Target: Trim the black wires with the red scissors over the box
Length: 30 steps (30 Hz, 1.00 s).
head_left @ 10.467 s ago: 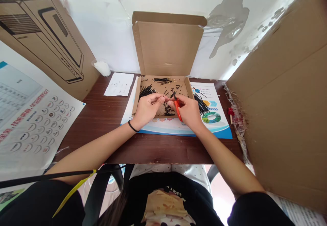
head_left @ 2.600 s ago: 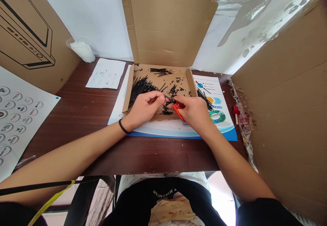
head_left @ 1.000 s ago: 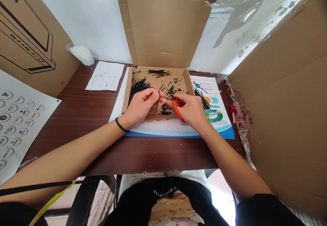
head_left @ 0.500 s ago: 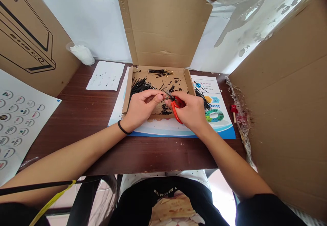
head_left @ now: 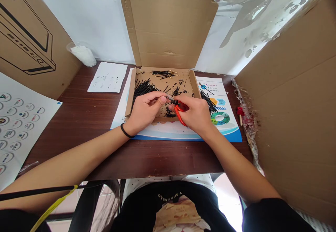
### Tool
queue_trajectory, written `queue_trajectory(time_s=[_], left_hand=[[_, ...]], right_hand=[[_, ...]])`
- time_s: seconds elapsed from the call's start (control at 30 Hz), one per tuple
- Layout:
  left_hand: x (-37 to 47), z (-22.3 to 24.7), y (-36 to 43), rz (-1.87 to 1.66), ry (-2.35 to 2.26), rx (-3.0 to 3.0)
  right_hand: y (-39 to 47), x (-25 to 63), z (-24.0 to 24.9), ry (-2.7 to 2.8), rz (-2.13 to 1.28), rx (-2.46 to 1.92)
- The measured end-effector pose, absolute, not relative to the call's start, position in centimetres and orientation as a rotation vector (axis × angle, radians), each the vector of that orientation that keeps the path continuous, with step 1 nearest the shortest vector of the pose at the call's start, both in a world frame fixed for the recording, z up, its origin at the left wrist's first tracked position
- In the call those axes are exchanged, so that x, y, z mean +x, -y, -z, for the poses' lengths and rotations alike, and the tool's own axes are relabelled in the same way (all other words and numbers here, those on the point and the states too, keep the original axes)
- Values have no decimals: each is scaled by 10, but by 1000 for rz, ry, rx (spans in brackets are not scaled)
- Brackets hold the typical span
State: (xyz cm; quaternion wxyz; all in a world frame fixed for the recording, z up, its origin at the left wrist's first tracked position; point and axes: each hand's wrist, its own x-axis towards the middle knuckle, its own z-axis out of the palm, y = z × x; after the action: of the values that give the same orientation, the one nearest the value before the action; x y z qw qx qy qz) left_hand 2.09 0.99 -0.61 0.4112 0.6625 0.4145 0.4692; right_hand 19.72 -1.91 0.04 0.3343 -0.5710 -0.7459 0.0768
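Note:
Red-handled scissors [head_left: 180,116] are in my right hand [head_left: 198,114], fingers through and around the handles. Their metal blades point left, to the fingertips of my left hand [head_left: 147,109]. That hand is closed in a pinch, thumb against forefinger; what it grips is too small and covered to make out. Both hands are over the front of a shallow open cardboard box [head_left: 194,84]. Inside it, a dense pile of thin black wires [head_left: 144,89] lies beside my left hand. A smaller bundle of black wires with gold-coloured ends [head_left: 165,74] rests at the back, and short black offcuts [head_left: 176,91] are scattered between.
More black wires [head_left: 208,102] lie right of the box on a printed sheet [head_left: 225,132]. A white paper with small pieces [head_left: 107,77] and a tub of white material [head_left: 84,56] are at left. Large cardboard panels [head_left: 294,102] stand at both sides; the lid [head_left: 170,29] stands up behind.
The scissors' blades have swung slightly and now reach closer to my left fingertips. Both hands stay in nearly the same place.

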Motion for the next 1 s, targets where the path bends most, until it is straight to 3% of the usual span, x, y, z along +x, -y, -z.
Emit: queue_trajectory(time_s=[1.0], left_hand=[[20, 8, -11, -1154, -1046, 1672]], right_hand=[[18, 199, 1, 2010, -85, -1503]])
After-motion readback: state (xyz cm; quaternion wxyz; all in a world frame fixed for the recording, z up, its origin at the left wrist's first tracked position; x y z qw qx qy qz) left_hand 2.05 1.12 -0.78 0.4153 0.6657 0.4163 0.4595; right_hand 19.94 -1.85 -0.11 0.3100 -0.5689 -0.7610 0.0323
